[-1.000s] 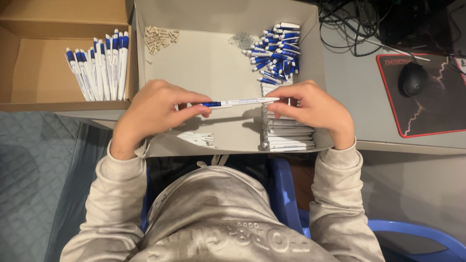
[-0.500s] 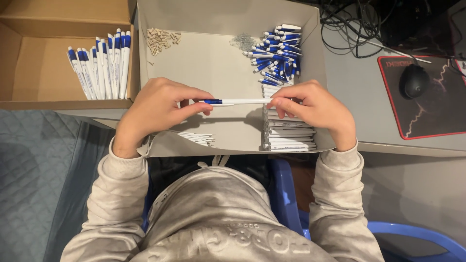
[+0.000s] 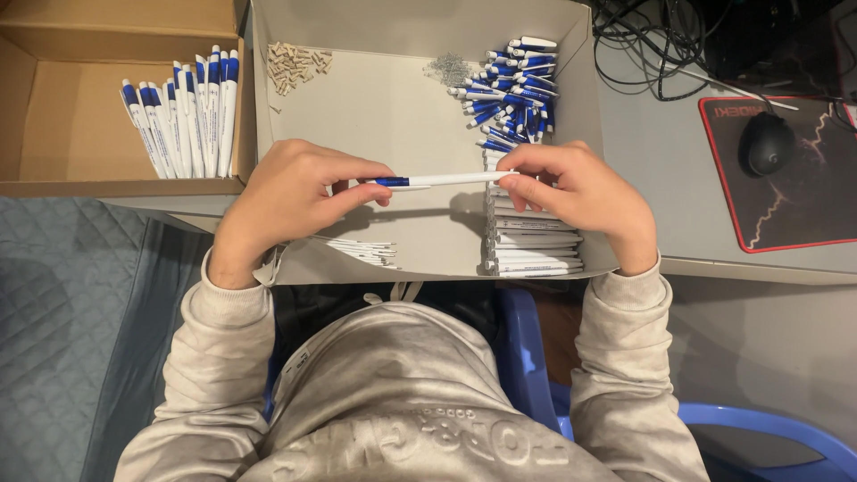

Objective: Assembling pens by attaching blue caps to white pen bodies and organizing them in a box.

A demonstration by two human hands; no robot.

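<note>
here, both hands grip one slim white plastic pen with a blue end (image 3: 444, 179), held level above the middle of the shallow grey cardboard tray (image 3: 393, 107). left hand (image 3: 290, 201) pinches the blue end; right hand (image 3: 576, 192) pinches the white end. loose blue-and-white pen parts (image 3: 516, 85) heaped at the tray's far right corner; white barrels (image 3: 534, 245) stacked at its near right edge. finished pens (image 3: 183, 112) lie in the brown cardboard box (image 3: 54, 134) left of the tray.
</note>
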